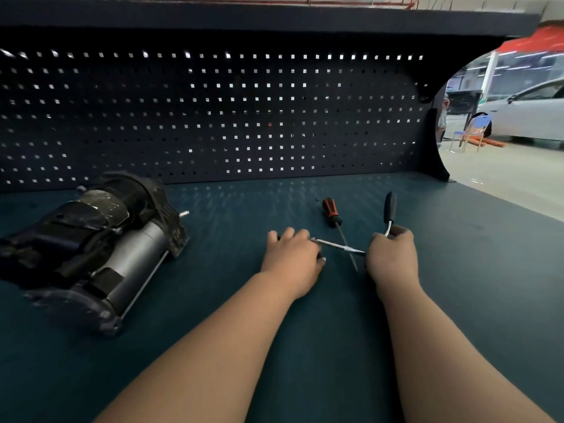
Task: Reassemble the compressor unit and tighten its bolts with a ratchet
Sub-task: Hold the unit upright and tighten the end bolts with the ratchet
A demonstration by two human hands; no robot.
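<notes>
The right hand [392, 254] is gripping the ratchet [390, 209], fingers curled round its neck. The left hand [291, 257] is pinching a metal rod [337, 246] with curled fingers. The compressor [91, 245] is lying well apart, near the table's [274, 377] left edge.

compressor [91, 248] left of screwdriver [334, 218]

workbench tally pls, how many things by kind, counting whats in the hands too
compressor unit: 1
screwdriver: 1
ratchet: 1
silver bar: 1
total: 4
</notes>
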